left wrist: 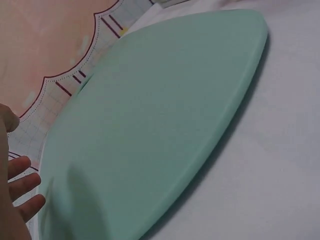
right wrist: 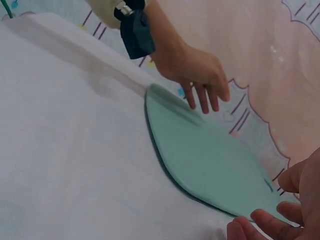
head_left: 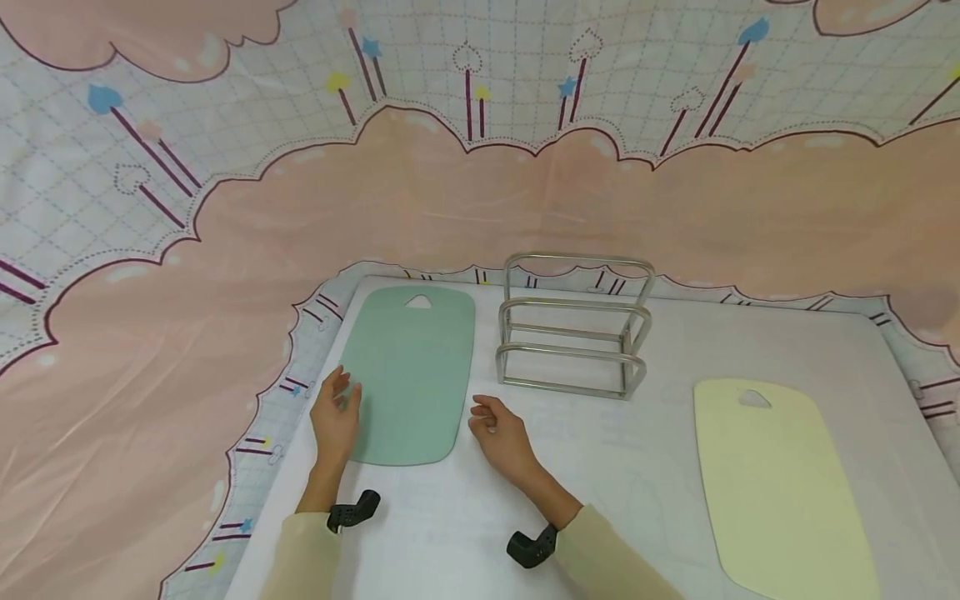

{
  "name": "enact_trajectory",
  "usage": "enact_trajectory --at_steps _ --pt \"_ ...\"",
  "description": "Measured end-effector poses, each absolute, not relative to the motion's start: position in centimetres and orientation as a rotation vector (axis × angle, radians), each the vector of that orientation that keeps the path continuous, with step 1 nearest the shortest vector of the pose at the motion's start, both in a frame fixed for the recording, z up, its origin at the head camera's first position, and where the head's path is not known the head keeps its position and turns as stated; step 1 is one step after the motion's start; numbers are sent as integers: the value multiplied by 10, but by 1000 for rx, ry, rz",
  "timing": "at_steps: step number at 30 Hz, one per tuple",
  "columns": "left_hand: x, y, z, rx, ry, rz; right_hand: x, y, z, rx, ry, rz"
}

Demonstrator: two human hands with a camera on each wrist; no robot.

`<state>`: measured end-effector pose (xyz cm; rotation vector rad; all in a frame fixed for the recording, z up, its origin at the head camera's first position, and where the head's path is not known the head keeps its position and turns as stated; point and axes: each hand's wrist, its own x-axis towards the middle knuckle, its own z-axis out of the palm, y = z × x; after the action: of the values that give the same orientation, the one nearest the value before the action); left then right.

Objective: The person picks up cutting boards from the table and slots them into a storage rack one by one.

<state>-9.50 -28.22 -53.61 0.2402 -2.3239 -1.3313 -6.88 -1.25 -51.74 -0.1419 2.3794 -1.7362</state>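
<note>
Head view – board: green cutting board (head_left: 412,375) flat on the white desk (head_left: 570,467), long axis running away from the person, hang-hole at the far end.
Head view – left hand: left hand (head_left: 335,417) at the board's near-left corner, fingers straight and loosely spread over the edge; contact cannot be confirmed from here.
Head view – right hand: right hand (head_left: 501,429) just beside the board's near-right edge, fingers loosely curled, holding nothing.
Head view – key relation: board lies between the two hands; left is nearer to it, right stands slightly apart.
Head view – surroundings: steel wire rack (head_left: 573,329) just right of the board's far half; yellow cutting board (head_left: 780,475) well apart to the right.
Left wrist view: green board fills the frame; fingertips (left wrist: 25,187) straight, just off its near rim, nothing gripped.
Right wrist view: left hand hovers over the board's corner, fingers down and apart; right fingertips (right wrist: 270,220) relaxed at the opposite edge, empty.
</note>
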Motion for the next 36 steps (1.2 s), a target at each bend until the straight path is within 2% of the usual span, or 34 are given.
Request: enact_trajectory --at_steps 9,20,36 --pt "-110 -295 -541 319 -2300 -1251 -70 -21 -529 -53 2269 -1768" --pt "-127 -303 -542 370 -2320 -1159 -70 -34 -535 -79 2205 -1792" --pt "-145 -303 -540 478 -2534 -1039 -72 -38 -531 -57 2107 -1895"
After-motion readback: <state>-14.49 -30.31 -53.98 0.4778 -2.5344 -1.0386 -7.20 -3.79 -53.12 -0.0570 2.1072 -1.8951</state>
